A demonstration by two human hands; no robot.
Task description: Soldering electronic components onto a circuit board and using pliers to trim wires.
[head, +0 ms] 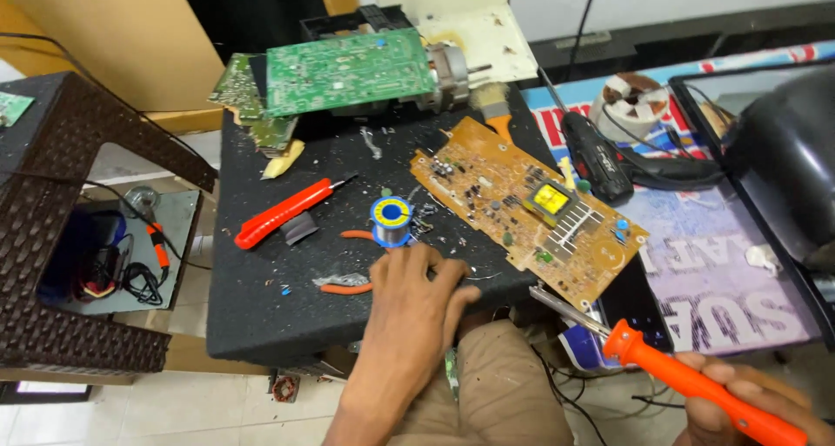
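Note:
My left hand (409, 311) rests flat on the black work mat (261, 316), fingers spread and holding nothing, just below a blue-and-yellow spool of solder wire (391, 222). My right hand (739, 398) grips the orange handle of a soldering iron (687, 381) at the lower right. The iron's metal tip points up-left, just off the near edge of a brown circuit board (522, 207) with a yellow transformer. The board lies tilted across the mat's right side.
A red-handled screwdriver (283, 211) and orange pliers handles (348, 287) lie on the mat. Green circuit boards (344, 70), a motor and a brush sit at the back. A black power tool (600, 163) lies right, a brown woven stool (61, 203) left.

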